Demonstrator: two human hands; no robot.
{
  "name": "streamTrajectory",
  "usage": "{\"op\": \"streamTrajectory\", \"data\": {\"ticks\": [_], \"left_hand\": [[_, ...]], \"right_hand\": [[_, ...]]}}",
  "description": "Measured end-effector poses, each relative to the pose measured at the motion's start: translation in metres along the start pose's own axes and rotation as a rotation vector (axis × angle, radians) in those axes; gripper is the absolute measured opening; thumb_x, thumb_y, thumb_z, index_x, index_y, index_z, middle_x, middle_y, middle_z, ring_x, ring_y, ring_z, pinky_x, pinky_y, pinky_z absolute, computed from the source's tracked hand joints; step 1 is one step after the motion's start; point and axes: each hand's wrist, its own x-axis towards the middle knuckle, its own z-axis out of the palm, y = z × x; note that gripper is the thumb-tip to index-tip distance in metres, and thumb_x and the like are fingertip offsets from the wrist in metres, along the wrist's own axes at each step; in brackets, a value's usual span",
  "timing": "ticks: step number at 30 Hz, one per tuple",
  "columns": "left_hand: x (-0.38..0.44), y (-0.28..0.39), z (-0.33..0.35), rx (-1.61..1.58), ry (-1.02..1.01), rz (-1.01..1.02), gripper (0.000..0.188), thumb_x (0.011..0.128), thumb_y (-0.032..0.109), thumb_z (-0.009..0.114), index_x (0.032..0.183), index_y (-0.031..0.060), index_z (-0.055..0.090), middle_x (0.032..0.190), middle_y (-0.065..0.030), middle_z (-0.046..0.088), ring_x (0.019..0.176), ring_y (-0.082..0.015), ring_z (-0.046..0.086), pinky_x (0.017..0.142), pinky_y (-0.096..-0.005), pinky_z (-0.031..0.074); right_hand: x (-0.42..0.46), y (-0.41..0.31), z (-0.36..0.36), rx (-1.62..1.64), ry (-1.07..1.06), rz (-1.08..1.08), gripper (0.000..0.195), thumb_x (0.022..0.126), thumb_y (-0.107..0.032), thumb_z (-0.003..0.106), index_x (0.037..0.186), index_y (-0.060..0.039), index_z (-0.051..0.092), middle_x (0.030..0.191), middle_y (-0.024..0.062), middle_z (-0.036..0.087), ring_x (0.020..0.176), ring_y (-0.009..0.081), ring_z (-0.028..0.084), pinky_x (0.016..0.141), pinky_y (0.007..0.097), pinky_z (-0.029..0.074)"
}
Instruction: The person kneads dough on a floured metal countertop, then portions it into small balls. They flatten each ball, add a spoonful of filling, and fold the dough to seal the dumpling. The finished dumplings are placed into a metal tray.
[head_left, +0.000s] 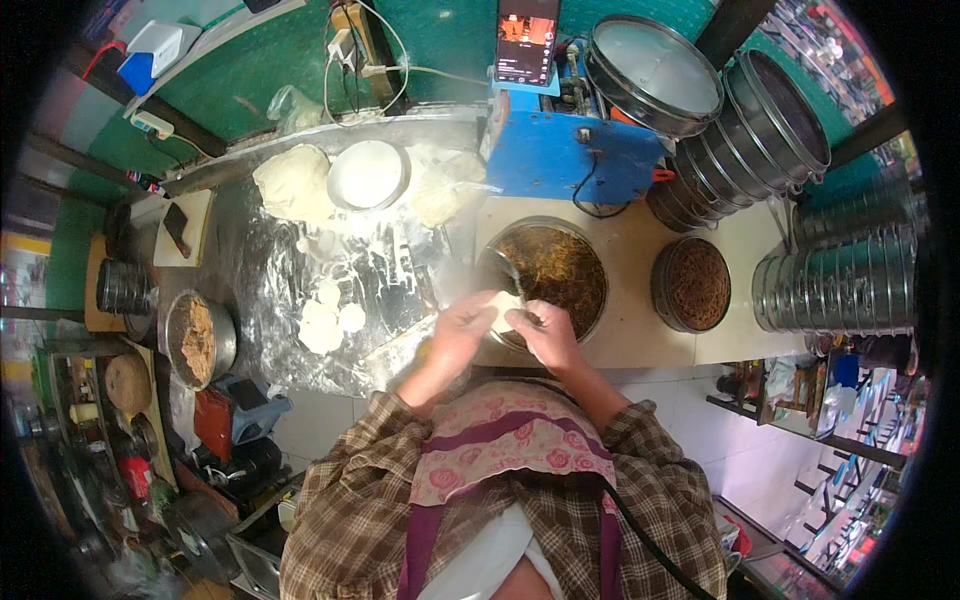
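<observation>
Just over the near edge of a round metal pan (602, 259), my left hand (463, 324) holds a pale, flat piece of dough (507, 310). My right hand (553, 334) grips the same piece from the other side, thumb on top. Dark, shredded filling (559, 262) fills the pan, yellowish toward its far side. A metal spoon (516, 271) rests in the pan's left part, its end close to my right fingers; whether they touch it I cannot tell. On the floured worktop (277, 300) to the left lie several small flattened dough rounds (321, 327).
A dough mass (294, 182) and a flour-filled bowl (367, 175) stand at the back left. At far left is a bowl of meat-like filling (196, 341). Stacked steamers (832, 281) and a tin of brown shreds (691, 285) occupy the right. A phone (525, 41) stands behind.
</observation>
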Motion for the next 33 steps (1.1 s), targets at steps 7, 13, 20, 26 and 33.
{"op": "streamTrajectory", "data": {"ticks": [7,13,20,26,33], "left_hand": [[0.003,-0.015,0.004,-0.049,-0.381,-0.12,0.032,0.104,0.017,0.061,0.131,0.0004,0.066,0.113,-0.0065,0.073,0.091,-0.0119,0.067,0.082,-0.0261,0.055],[0.0,-0.017,0.018,0.096,-0.289,-0.186,0.032,0.105,0.025,0.06,0.128,0.0044,0.067,0.101,-0.0032,0.072,0.078,-0.0115,0.066,0.069,-0.0248,0.054],[-0.001,-0.028,0.031,0.068,-0.584,-0.074,0.037,0.109,0.036,0.048,0.125,0.0055,0.062,0.1,-0.0019,0.068,0.081,-0.012,0.062,0.07,-0.0272,0.053],[0.007,-0.03,0.027,0.25,-0.327,-0.096,0.044,0.11,0.039,0.046,0.136,0.0056,0.059,0.112,-0.0084,0.071,0.093,-0.0146,0.064,0.083,-0.0286,0.052],[0.035,-0.065,-0.021,0.307,-0.094,-0.143,0.034,0.105,0.033,0.054,0.116,0.0036,0.067,0.106,-0.013,0.071,0.096,-0.0206,0.069,0.083,-0.0311,0.056]], "right_hand": [[-0.018,0.006,-0.019,-0.25,0.12,-0.013,0.035,0.089,-0.033,0.073,0.096,0.0021,0.074,0.081,0.0135,0.073,0.074,0.0175,0.066,0.069,0.0362,0.05],[-0.034,0.012,-0.006,-0.033,0.308,0.12,0.034,0.092,-0.029,0.071,0.099,0.0044,0.073,0.082,0.0087,0.072,0.077,0.012,0.063,0.069,0.0324,0.05],[-0.055,0.036,-0.008,0.06,0.301,0.122,0.032,0.094,-0.026,0.069,0.101,0.0053,0.072,0.086,0.0055,0.072,0.078,0.0107,0.062,0.07,0.0305,0.05],[-0.049,0.029,-0.014,-0.056,0.259,0.065,0.03,0.094,-0.023,0.07,0.101,0.0056,0.071,0.086,0.01,0.071,0.081,0.0158,0.064,0.075,0.0336,0.051],[-0.055,0.077,-0.057,-0.443,0.468,-0.087,0.03,0.095,-0.017,0.061,0.115,0.0049,0.066,0.101,0.0245,0.072,0.097,0.0403,0.068,0.086,0.0475,0.052]]}}
